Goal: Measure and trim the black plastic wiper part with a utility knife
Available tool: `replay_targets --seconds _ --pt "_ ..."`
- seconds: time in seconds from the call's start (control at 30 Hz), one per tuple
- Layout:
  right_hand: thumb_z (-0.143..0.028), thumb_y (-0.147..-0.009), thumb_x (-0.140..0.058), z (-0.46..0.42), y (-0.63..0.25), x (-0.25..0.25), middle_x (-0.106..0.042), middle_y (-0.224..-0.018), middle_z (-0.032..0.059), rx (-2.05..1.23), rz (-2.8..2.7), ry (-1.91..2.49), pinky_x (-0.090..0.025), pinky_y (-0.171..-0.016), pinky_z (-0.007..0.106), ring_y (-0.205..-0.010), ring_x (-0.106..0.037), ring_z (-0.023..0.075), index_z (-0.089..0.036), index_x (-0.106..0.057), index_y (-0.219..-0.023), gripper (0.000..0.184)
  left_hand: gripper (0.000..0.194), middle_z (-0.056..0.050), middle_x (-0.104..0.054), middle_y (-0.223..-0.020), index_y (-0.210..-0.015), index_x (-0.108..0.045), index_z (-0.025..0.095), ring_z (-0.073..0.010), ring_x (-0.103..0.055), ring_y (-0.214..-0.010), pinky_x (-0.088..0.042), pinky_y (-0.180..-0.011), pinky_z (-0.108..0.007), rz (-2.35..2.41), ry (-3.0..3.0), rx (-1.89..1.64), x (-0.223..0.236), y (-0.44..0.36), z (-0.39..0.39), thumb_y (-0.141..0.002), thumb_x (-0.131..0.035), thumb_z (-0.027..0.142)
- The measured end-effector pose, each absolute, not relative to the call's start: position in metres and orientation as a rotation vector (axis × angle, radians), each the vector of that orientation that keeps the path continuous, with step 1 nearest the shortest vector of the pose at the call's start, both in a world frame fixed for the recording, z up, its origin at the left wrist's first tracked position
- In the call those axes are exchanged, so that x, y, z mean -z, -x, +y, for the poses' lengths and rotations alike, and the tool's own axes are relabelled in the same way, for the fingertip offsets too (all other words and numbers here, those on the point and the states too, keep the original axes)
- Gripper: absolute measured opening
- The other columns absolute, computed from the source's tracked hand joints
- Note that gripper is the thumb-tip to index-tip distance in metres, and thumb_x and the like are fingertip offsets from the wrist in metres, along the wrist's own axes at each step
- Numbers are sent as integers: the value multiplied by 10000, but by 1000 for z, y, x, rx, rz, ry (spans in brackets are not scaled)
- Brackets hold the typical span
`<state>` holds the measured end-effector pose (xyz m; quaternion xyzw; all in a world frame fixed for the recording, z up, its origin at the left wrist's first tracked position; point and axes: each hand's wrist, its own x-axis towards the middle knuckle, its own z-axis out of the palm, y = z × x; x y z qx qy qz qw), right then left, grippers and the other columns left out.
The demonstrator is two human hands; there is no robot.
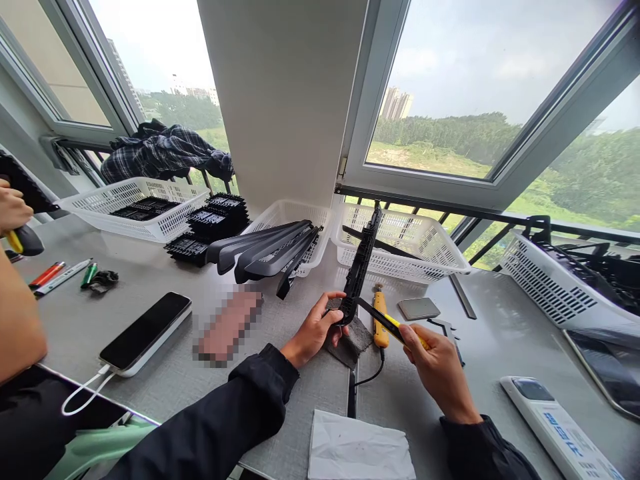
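My left hand [311, 333] is closed around the near end of a long black plastic trim strip [363, 257]. The strip points away from me, its far end above a white basket. In my right hand [439, 365] is a yellow utility knife [388, 323] with a dark blade. The blade's tip meets the strip's near end, just right of my left fingers; whether it cuts in is too small to tell. Below the strip lies a grey block [353, 343]. A yellow corded tool [380, 317] rests on the table behind the knife.
White baskets [425, 273] stand along the window, and one [300, 210] holds several dark trim pieces [273, 250]. Black grid parts [217, 223] are stacked to the left. A phone [147, 330], white paper [360, 447] and a power strip [560, 427] lie nearer. At far left is another person's hand [13, 208].
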<state>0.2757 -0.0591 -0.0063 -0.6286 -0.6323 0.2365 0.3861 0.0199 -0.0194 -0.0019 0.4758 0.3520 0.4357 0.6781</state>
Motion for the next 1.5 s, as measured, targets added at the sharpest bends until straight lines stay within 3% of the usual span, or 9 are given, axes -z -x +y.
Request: replay_targets --seconds 0.13,0.3,0.57,0.73,0.97,1.5 --pt "-820 -995 -469 -61 -269 6 -471 -531 -22 -613 -1635 1588 -293 -500 281 -507 -416 147 -232 -526 -621 699 669 5 -694 -807 -1535 -457 187 -117 -543 -540 -464 -583 -259 736 -1098 -926 4 -21 -21 -953 -632 467" --pt "-818 -1012 -447 -63 -268 6 -476 -532 -22 -545 -1631 1596 -289 -506 288 -504 -417 150 -240 -508 -626 698 649 -29 -700 -906 -1532 -515 208 -121 -551 -593 -449 -556 -251 710 -1078 -926 5 -25 -23 -961 -664 477" --pt "-819 -1008 -445 -62 -271 7 -462 -535 -29 -565 -1625 1615 -309 -520 284 -509 -410 144 -237 -486 -624 698 696 -37 -703 -942 -1558 -478 204 -132 -568 -652 -470 -559 -239 721 -1048 -939 4 -25 -24 -954 -672 491" --pt "-794 -1022 -446 -60 -276 8 -462 -535 -30 -526 -1603 1626 -305 -523 287 -506 -407 143 -237 -471 -631 681 627 -80 -728 -1042 -1475 -537 194 -136 -603 -684 -473 -557 -232 738 -1052 -962 2 -25 -24 -900 -695 388" --pt "-812 -1005 -458 -61 -268 9 -456 -538 -26 -618 -1666 1583 -279 -508 274 -509 -397 141 -234 -487 -611 701 709 -110 -646 -1344 -1477 -494 255 -153 -690 -790 -521 -578 -232 732 -1058 -970 1 -26 -25 -794 -683 224" --pt "-796 -1012 -451 -57 -280 8 -483 -545 -25 -549 -1555 1656 -332 -534 296 -517 -433 155 -240 -504 -639 671 736 -117 -731 -1241 -1459 -545 227 -155 -681 -731 -491 -577 -245 759 -1082 -939 0 -23 -23 -732 -648 186"
